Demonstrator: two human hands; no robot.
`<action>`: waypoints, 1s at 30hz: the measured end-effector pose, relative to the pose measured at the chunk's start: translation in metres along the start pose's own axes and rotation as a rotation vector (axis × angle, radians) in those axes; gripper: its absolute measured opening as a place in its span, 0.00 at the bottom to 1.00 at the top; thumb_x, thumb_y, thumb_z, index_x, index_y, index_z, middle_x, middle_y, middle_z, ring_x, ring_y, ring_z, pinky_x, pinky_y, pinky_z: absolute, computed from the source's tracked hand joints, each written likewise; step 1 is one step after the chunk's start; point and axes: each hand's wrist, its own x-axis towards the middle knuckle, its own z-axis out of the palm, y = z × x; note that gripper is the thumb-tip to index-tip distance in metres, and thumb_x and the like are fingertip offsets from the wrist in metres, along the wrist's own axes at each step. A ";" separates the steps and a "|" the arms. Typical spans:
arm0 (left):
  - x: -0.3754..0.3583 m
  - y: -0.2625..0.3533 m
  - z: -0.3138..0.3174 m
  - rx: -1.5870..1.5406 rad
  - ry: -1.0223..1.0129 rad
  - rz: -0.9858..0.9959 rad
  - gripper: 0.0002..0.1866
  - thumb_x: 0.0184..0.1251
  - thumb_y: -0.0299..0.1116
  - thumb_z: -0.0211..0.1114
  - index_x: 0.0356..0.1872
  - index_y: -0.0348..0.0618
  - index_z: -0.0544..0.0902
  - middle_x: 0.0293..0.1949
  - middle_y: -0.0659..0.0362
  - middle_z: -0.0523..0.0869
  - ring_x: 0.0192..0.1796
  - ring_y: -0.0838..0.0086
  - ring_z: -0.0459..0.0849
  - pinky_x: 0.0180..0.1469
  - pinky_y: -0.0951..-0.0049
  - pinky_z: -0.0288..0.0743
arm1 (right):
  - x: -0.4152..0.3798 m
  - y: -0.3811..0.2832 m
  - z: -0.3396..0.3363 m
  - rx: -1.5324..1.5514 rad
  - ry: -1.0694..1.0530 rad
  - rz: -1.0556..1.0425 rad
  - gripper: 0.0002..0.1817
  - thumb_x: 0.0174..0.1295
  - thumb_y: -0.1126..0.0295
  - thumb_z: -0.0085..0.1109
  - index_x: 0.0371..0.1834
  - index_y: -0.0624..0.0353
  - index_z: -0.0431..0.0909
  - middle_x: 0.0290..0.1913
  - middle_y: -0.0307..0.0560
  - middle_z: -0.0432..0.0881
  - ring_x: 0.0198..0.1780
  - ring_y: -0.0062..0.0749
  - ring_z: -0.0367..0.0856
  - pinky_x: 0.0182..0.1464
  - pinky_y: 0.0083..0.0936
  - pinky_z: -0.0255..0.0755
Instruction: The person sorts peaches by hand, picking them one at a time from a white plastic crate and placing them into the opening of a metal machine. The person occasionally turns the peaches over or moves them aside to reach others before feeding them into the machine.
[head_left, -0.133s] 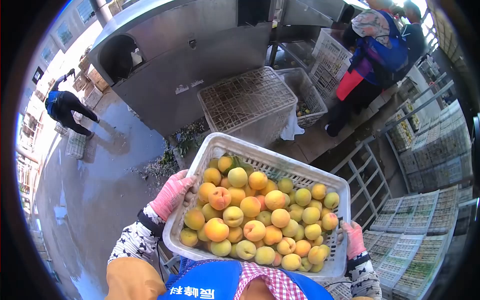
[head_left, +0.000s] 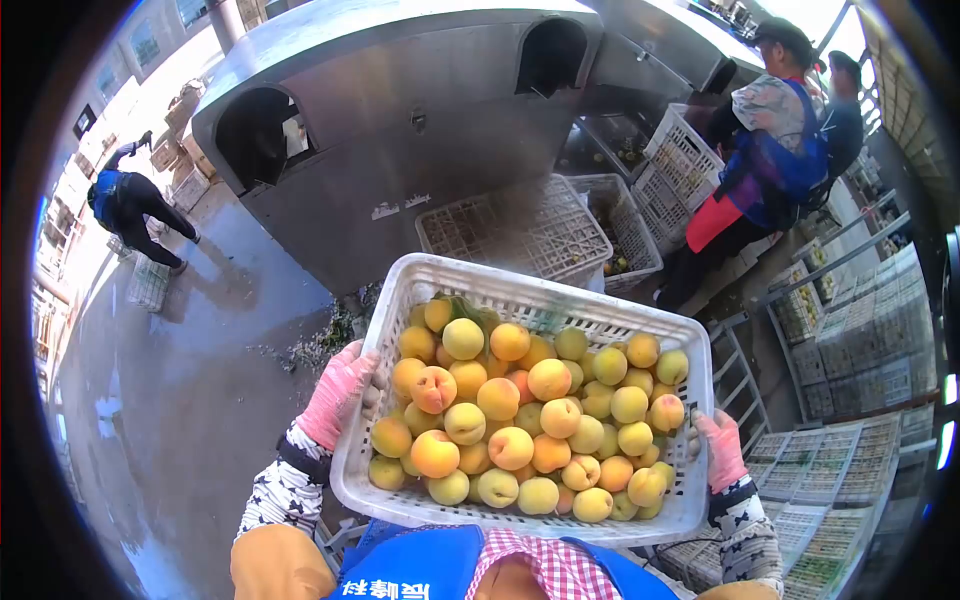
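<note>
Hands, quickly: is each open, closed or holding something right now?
Left hand: holding one end of the crate.
Right hand: holding the crate's other end.

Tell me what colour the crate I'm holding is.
The crate is white, looking slightly greyish in places; the head view, the only one, shows it best.

Fruit-handling work yard. The type of place is shown by the white plastic crate (head_left: pixel 550 289) of yellow-orange fruit (head_left: pixel 511 448) at lower centre, the large metal machine housing (head_left: pixel 360 165) with dark openings across the top, and the stacked crates (head_left: pixel 870 325) along the right edge. A wet grey floor (head_left: pixel 200 400) extends at left; workers in blue stand at upper right (head_left: pixel 790 140) and bend at upper left (head_left: pixel 135 205), in sunlight.
</note>
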 end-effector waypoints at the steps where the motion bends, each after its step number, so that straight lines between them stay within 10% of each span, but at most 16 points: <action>1: 0.005 0.003 -0.005 -0.081 0.063 0.007 0.17 0.76 0.45 0.60 0.55 0.46 0.75 0.27 0.66 0.77 0.19 0.87 0.70 0.22 0.84 0.68 | 0.021 -0.033 0.008 -0.021 -0.025 -0.004 0.15 0.68 0.61 0.62 0.47 0.61 0.77 0.27 0.42 0.79 0.19 0.23 0.74 0.21 0.23 0.72; 13: 0.196 0.025 0.000 -0.192 0.464 0.151 0.16 0.78 0.47 0.56 0.53 0.47 0.74 0.28 0.62 0.77 0.17 0.77 0.72 0.17 0.75 0.68 | 0.429 -0.161 0.162 -0.316 -0.094 -0.284 0.18 0.73 0.52 0.57 0.37 0.57 0.81 0.23 0.38 0.79 0.17 0.24 0.71 0.20 0.28 0.67; 23: 0.243 0.002 0.025 0.236 0.862 0.168 0.26 0.76 0.52 0.54 0.56 0.36 0.76 0.34 0.58 0.80 0.31 0.69 0.75 0.35 0.67 0.74 | 0.496 -0.208 0.197 -0.694 -0.060 -0.432 0.24 0.73 0.49 0.55 0.38 0.64 0.78 0.34 0.62 0.82 0.36 0.58 0.77 0.42 0.44 0.71; 30: 0.249 0.006 0.014 0.195 0.802 0.005 0.26 0.76 0.53 0.54 0.50 0.35 0.79 0.31 0.57 0.80 0.30 0.70 0.75 0.33 0.68 0.73 | 0.500 -0.219 0.203 -0.669 -0.074 -0.425 0.20 0.71 0.53 0.59 0.46 0.63 0.81 0.36 0.58 0.84 0.42 0.54 0.83 0.46 0.40 0.74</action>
